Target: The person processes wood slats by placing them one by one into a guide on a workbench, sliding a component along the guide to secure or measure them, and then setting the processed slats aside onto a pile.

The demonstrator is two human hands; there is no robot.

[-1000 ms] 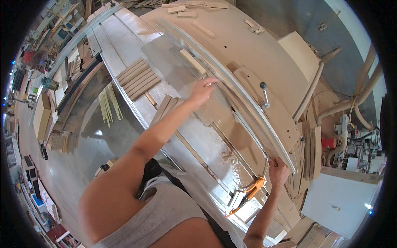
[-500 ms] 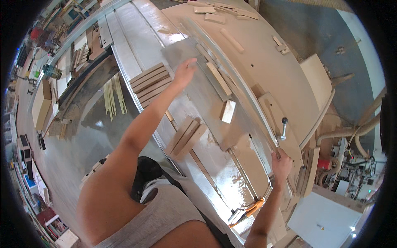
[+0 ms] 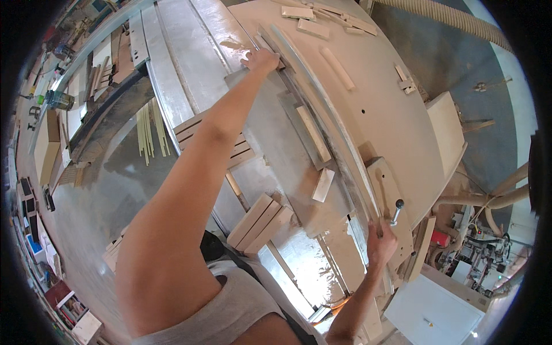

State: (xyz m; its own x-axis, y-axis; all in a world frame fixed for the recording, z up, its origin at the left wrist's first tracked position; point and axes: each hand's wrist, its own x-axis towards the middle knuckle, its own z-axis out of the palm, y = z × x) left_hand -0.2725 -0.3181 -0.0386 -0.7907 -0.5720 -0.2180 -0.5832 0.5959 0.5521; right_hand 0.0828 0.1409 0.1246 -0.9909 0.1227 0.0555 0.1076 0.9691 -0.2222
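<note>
A long metal rip fence [image 3: 330, 106] runs across the saw table [image 3: 313, 267]. My right hand [image 3: 382, 244] is closed around its near end, beside a black-knobbed crank handle [image 3: 397, 211]. Stretched far forward, my left hand [image 3: 263, 60] is at the far end of the fence, touching its near side with some fingers spread toward the table. Between my hands, a narrow wood strip [image 3: 313, 133] lies along the fence, and a short pale block [image 3: 323, 185] sits just past its near end. Three wood pieces [image 3: 260, 223] lie side by side nearer my body.
More grooved boards [image 3: 241, 150] lie partly behind my left forearm. Offcuts [image 3: 313, 29] and a loose stick [image 3: 337, 68] rest on the dusty board surface beyond the fence. An orange-handled tool [image 3: 333, 310] is at the near table end. Thin strips [image 3: 150, 129] stand at left; a white cabinet [image 3: 434, 307] is lower right.
My left hand has reached farther forward, from above the table to the far end of the fence. My right hand keeps its hold on the near end. The view has shifted a little.
</note>
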